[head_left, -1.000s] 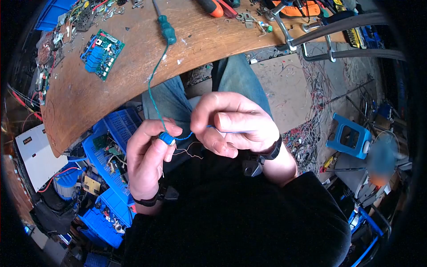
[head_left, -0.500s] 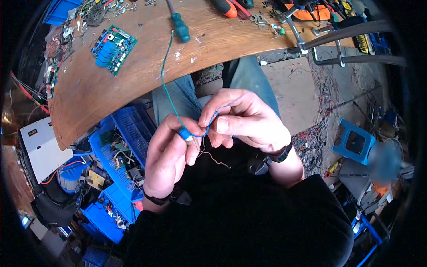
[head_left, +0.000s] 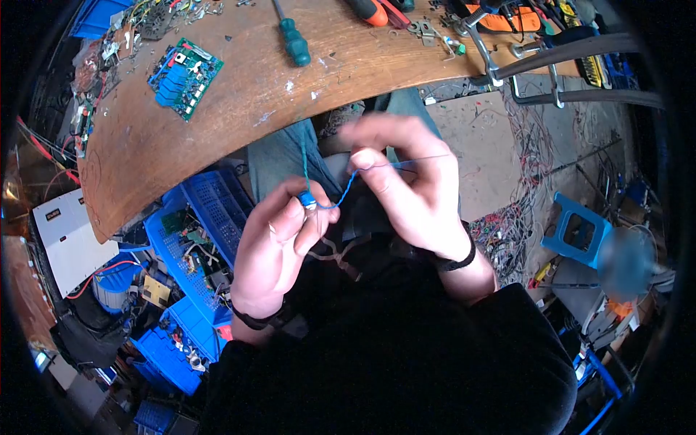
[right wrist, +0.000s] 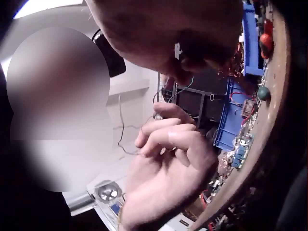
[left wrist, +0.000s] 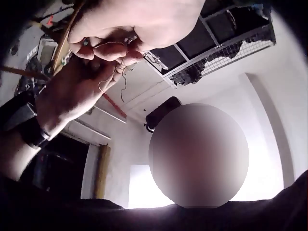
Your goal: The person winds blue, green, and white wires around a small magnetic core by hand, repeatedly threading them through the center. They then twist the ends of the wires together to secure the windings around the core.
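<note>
In the head view a small blue wire-wound piece (head_left: 307, 199) is pinched between thumb and fingers of my left hand (head_left: 262, 250). A blue twisted wire (head_left: 348, 190) runs from it to my right hand (head_left: 424, 192), where thumb and fingers pinch it; the index finger is raised and blurred. A green strand (head_left: 304, 159) rises from the piece. Thin pale wires (head_left: 337, 255) hang below. The left wrist view shows my left hand (left wrist: 139, 21) above my right (left wrist: 72, 94); the right wrist view shows my left hand's curled fingers (right wrist: 171, 159).
On the wooden table (head_left: 239, 87) lie a green circuit board (head_left: 185, 78), a green-handled screwdriver (head_left: 293, 43) and metal clamps (head_left: 475, 43). Blue crates (head_left: 177, 239) with parts stand at the left. A blue stool (head_left: 578, 230) and loose wires (head_left: 507, 239) are at the right.
My right hand has moved away from my left, and more blue wire shows between them. The green strand's upper part has dropped away from the table. My left hand has shifted slightly.
</note>
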Motion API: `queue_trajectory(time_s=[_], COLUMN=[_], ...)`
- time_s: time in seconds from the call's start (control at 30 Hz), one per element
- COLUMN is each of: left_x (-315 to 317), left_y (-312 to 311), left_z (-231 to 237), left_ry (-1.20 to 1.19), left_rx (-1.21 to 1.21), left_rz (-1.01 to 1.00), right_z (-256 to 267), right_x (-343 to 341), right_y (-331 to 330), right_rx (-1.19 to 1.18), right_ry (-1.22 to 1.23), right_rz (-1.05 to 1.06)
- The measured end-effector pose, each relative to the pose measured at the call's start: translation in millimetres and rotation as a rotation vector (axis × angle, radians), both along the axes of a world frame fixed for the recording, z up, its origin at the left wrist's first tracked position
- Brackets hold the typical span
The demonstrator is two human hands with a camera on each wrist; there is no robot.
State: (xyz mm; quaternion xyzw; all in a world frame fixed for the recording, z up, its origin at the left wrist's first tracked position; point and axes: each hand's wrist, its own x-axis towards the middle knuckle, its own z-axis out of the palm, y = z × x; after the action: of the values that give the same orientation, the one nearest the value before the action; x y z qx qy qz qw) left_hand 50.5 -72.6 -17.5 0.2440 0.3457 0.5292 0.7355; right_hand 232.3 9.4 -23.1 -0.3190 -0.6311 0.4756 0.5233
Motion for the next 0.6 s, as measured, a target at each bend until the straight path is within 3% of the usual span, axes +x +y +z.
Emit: queue_trajectory(time_s=[0.03,0.07,0.13,0.2,0.27,0.37,0.6], left_x=[1,4,10,10,14,12,17], left_y=[-1,-3,-6,-7,-5,-5,-6], left_z=[1,5,12,10,18,21,19], left_ry=[0.166,0.171,0.426,0.439,0.738,0.733,0.610], left_rx=[0.117,0.116,0.196,0.256,0.299,0.304,0.209], left_rz=[0.056,0.057,0.245,0.316,0.347,0.264,0.153], right_z=[-1,-8,-13,-26,-33,-21,-8], right_x=[2,-1,-8,-1,5,-2,0], right_y=[-1,3,11,18,17,8,2], right_rx=[-0.248,-0.269,-0.467,-0.705,-0.704,-0.616,-0.717], right_ry=[0.081,0.207,0.241,0.247,0.176,0.396,0.489], right_rz=[0.046,0.051,0.001,0.217,0.429,0.568,0.468])
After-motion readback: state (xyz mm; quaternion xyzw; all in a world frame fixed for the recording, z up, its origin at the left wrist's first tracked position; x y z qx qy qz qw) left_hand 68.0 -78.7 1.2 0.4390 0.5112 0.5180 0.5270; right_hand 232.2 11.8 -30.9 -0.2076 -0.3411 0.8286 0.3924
